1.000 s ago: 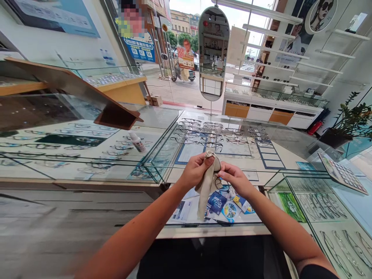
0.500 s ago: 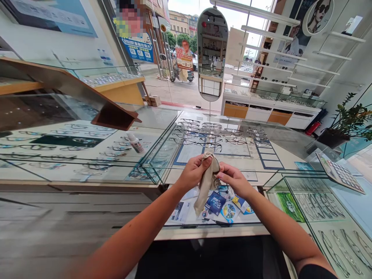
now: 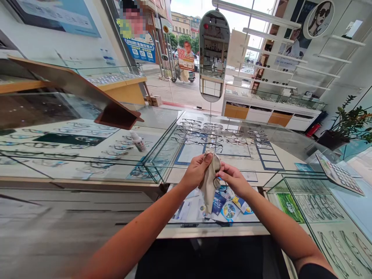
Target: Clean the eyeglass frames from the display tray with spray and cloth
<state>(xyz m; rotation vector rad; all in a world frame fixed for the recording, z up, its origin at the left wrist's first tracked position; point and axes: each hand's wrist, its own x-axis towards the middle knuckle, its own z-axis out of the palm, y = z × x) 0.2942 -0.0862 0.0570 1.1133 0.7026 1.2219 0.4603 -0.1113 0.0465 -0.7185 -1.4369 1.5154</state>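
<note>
My left hand (image 3: 198, 170) is closed on a beige cloth (image 3: 208, 190), pinching it with the thumb on top; the cloth's loose end hangs down. Part of the cloth lies against one lens of a pair of eyeglasses (image 3: 221, 185) with a dark, thin rim. With fingertips and thumb, my right hand (image 3: 234, 178) grips the eyeglasses near their middle. The other lens hangs below my right fingers. Both hands are held above the near glass counter, close together. Part of the frame is hidden behind the cloth and fingers.
Rows of eyeglasses (image 3: 200, 131) lie on the glass counter ahead. A white bottle (image 3: 137, 141) stands at left beside a tilted brown board (image 3: 87, 93). Leaflets (image 3: 229, 210) show under the hands. An oval mirror (image 3: 214, 54) rises behind; a calculator-like panel (image 3: 338, 174) sits right.
The cloth's hanging end has swung to the right, and the lower lens of the eyeglasses shows more. Both hands stay close together with their grips kept. The view has shifted slightly.
</note>
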